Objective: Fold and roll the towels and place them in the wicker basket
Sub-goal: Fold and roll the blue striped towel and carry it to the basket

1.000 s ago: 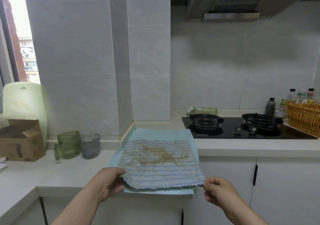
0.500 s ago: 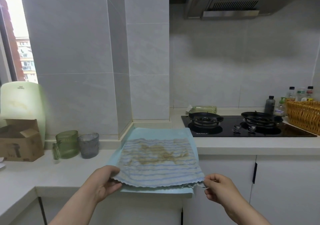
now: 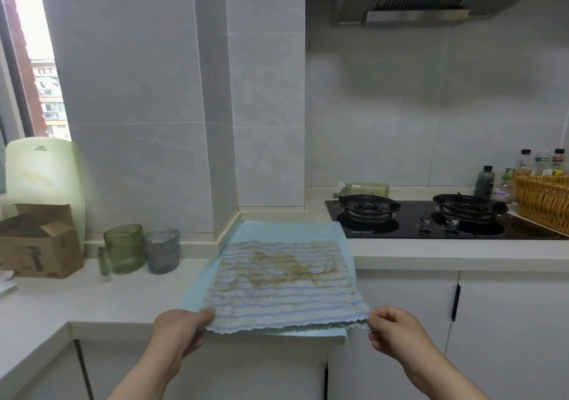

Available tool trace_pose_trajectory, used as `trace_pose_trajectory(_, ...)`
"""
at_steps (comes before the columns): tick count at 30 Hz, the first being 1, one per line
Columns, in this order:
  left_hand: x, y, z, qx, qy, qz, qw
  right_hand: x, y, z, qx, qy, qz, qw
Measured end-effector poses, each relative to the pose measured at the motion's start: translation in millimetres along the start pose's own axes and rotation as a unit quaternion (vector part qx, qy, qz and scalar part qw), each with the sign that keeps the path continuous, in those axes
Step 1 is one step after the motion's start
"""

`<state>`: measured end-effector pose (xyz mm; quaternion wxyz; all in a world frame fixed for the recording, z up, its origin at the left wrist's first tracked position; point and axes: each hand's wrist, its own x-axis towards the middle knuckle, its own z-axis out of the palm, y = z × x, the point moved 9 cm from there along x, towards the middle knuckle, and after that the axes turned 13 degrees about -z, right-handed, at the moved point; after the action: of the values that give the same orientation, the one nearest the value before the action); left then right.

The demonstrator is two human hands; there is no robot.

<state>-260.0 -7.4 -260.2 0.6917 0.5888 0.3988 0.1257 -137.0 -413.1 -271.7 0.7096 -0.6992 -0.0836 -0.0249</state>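
Striped towel (image 3: pixel 286 282) pinched at both near corners.
Its near left corner was gripped by the curled fingers (image 3: pixel 201 316) of the left hand (image 3: pixel 181 332), and its near right corner was pinched by the right hand (image 3: pixel 397 333). It was spread flat on a blue towel (image 3: pixel 277 230) at the counter's (image 3: pixel 92 301) front edge. The wicker basket (image 3: pixel 545 202) was set well apart, at the far right beside the stove (image 3: pixel 412 230).

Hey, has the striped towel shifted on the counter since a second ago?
No, not visibly. The striped towel stops just as far short of the far edge of the light blue towel under it as before.
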Motion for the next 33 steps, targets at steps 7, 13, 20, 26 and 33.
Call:
trace_pose_trajectory(7, 4, -8, -7, 0.000, 0.009, -0.018, 1.000, -5, -1, -6, -0.011, 0.006, -0.008, 1.000)
trace_pose_trajectory(13, -7, -15, -11, -0.025, -0.029, -0.049, 0.998, -14, -8, -3, -0.011, -0.017, -0.012, 1.000)
trace_pose_trajectory(20, -35, 12, -24, -0.090, -0.109, 0.055, 0.988, -31, -30, 2, -0.002, -0.073, -0.051, 0.996)
trace_pose_trajectory(26, -43, 24, -32, -0.143, -0.177, 0.050, 0.972, -36, -67, -1, -0.066, -0.059, -0.117, 0.989)
trace_pose_trajectory(33, -66, 52, -50, 0.047, -0.048, 0.208, 0.976, -41, -94, 1, -0.016, -0.013, -0.129, 0.991)
